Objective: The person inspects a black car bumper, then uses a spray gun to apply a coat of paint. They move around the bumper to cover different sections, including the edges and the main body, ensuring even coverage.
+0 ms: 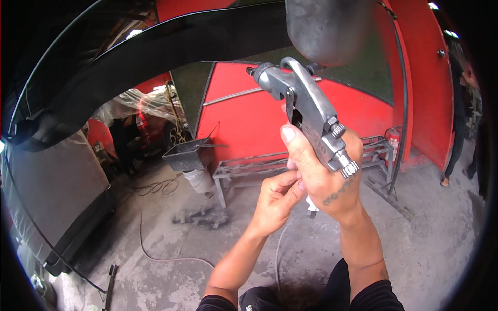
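Observation:
My right hand (334,173) is wrapped round a silver spray gun (311,106), which tilts with its nozzle toward the upper left and its knurled knobs toward me. A blurred grey metal cup (332,31) sits above the gun, near its top fitting. Just below and left of the right hand, my left hand (277,202) is closed, thumb and fingers pinched together against the gripping hand. Whatever those fingertips hold is hidden. A small white piece (311,206) shows under the right hand; its kind is unclear.
A long curved black panel (171,49) arches overhead. Behind the gun stand a metal rack (223,173), a black bin (189,155), a bucket (199,181) and a fire extinguisher (393,137). A hose (155,257) crosses the concrete. Someone's leg (452,150) shows at right.

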Demonstrator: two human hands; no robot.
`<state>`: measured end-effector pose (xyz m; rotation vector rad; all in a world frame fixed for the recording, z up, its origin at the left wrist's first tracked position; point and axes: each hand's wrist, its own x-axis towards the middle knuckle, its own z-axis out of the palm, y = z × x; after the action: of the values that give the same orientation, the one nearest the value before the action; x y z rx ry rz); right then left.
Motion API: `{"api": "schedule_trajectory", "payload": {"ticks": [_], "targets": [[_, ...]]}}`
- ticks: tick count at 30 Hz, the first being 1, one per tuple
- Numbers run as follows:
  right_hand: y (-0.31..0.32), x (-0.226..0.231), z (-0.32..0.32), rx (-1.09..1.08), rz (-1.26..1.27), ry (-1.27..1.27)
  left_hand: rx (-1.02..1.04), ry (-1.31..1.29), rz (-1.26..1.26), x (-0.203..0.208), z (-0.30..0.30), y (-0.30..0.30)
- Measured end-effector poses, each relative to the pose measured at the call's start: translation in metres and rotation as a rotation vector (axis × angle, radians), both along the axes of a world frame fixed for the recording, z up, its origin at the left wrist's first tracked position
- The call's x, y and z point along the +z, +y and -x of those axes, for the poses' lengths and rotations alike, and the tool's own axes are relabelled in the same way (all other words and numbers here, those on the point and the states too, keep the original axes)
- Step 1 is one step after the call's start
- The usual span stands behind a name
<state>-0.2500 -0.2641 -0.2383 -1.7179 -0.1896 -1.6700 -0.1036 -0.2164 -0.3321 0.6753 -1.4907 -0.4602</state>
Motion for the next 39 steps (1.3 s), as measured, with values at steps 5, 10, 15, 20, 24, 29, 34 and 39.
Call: {"api": "schedule_trajectory", "payload": {"ticks": [5, 10, 15, 20, 24, 29, 34, 39], "targets": [[-0.013, -0.017, 0.001, -0.084, -0.029, -0.118, 0.039, -0.064, -0.082, 0.005, 0.011, -0.002], [-0.023, -0.019, 0.006, -0.189, -0.087, -0.205, 0.039, -0.088, -0.117, 0.014, 0.02, -0.018], [-0.027, -0.015, 0.012, -0.151, -0.079, -0.161, 0.045, -0.055, -0.085, 0.011, 0.022, -0.023], [-0.022, -0.014, 0.017, -0.006, -0.046, -0.066, 0.028, -0.065, -0.06, 0.005, 0.022, -0.013], [-0.02, -0.016, 0.012, -0.016, -0.083, -0.126, 0.034, -0.096, -0.086, 0.006, 0.019, -0.015], [-0.009, -0.006, 0.003, -0.105, -0.151, -0.131, 0.03, -0.023, -0.026, 0.006, 0.012, -0.019], [-0.014, -0.001, -0.013, -0.09, 0.088, -0.132, -0.02, 0.032, 0.062, 0.0, -0.001, -0.014], [-0.018, -0.009, -0.009, -0.155, 0.237, -0.113, 0.044, -0.018, 0.034, -0.007, -0.002, -0.004]]}}
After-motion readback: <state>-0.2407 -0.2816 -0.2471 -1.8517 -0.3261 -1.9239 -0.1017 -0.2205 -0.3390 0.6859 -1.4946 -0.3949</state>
